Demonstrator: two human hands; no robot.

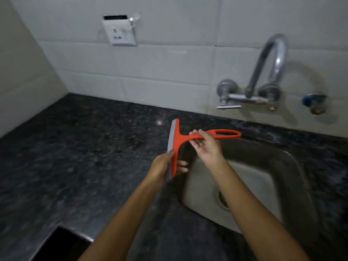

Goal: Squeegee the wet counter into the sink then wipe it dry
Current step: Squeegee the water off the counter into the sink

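Over the sink (286, 166), squeegee (178, 140) in both hands.

the left hand (163, 167) hides the squeegee's (178, 140) lower blade end; counter (79, 147) blurred.

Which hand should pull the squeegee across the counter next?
Probably the right hand: it already holds the squeegee by its handle, while the left hand grips the blade end, nearest the counter.
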